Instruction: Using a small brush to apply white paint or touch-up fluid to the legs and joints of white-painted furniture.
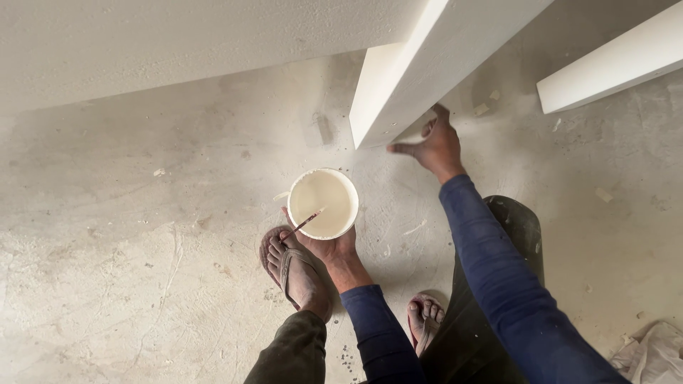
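Observation:
My left hand (321, 243) holds a small white pot of cream-coloured paint (324, 200) from beneath, with a thin brush (304, 222) pinned against the pot's rim by the thumb. My right hand (431, 146) reaches forward and presses against the underside of a long white block (420, 67) that juts in from the top of the view. The fingers of that hand are partly hidden under the block's edge. Both arms wear dark blue sleeves.
A bare concrete floor (142, 235) lies below, with my sandalled feet (295, 274) standing on it. A white plastered wall (142, 43) fills the top left. A second white bar (612, 64) crosses the top right. Crumpled white cloth (654, 355) lies at the bottom right.

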